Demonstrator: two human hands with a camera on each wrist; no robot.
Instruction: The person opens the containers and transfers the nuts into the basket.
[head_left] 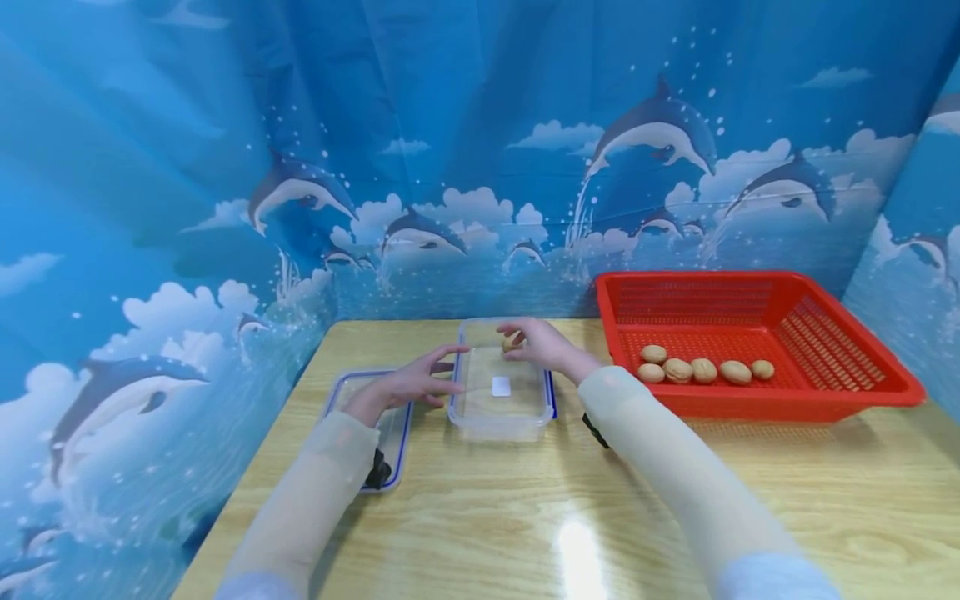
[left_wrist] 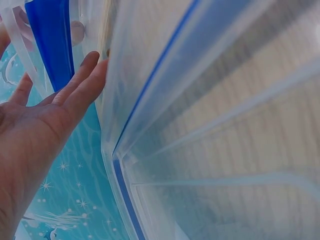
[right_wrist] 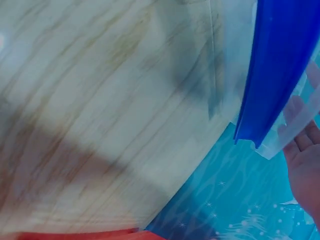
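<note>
A clear plastic food box (head_left: 498, 432) with a white label (head_left: 501, 386) stands on the table. Over its far half is my right hand (head_left: 542, 343), pinching a walnut (head_left: 510, 343) between thumb and fingers. My left hand (head_left: 415, 382) reaches to the box's left side, fingers loosely extended and holding nothing. Its fingertips are right by the wall and rim. A blue latch flap (left_wrist: 52, 42) hangs beside the left fingers in the left wrist view. Another blue latch (right_wrist: 277, 70) shows in the right wrist view, with the right hand beyond the rim.
A clear lid with a blue seal (head_left: 403, 446) lies left of the box, partly under the left forearm. On the right stands a red plastic basket (head_left: 825, 404) with several walnuts (head_left: 678, 371) along its near side. A dolphin-print curtain (head_left: 465, 150) hangs behind the table.
</note>
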